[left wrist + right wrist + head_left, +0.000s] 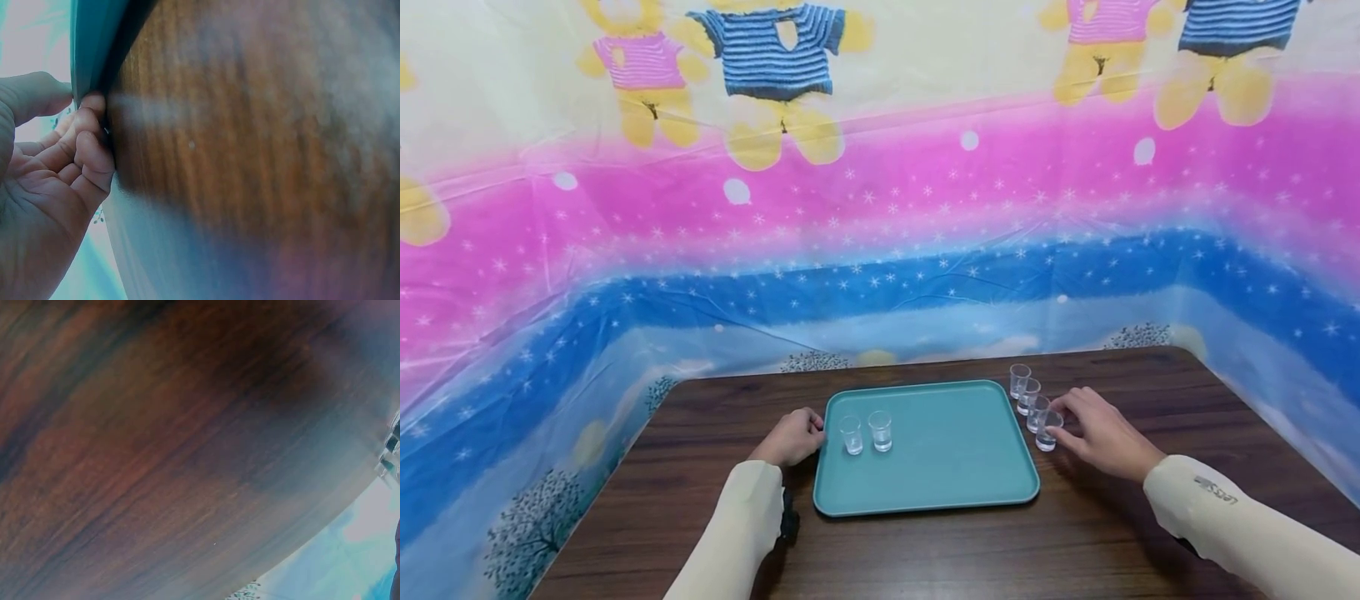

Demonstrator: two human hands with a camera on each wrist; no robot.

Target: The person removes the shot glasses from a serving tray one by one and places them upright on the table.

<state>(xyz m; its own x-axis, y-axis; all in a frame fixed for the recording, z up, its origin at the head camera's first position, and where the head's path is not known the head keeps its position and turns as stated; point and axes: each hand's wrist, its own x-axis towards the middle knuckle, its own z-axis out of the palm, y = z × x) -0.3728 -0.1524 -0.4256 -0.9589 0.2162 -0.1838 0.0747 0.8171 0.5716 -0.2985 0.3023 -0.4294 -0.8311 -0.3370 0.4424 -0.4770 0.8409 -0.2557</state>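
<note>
Left hand [790, 437], fingers curled, pinches the teal rectangular tray [955, 454] at its left edge; right hand [1103, 433], thumb and forefinger spread, seemingly pinches the nearest small clear tapered cup [1045, 440], just right of the tray.

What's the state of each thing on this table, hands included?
Teal rectangular tray: lying flat, right side up
Two small clear tapered cups: upright on the tray; contents unclear
Four small clear tapered cups: upright in a row right of it; contents unclear
Left hand: gripping the tray's left rim
Right hand: pinching the row's nearest cup
</note>
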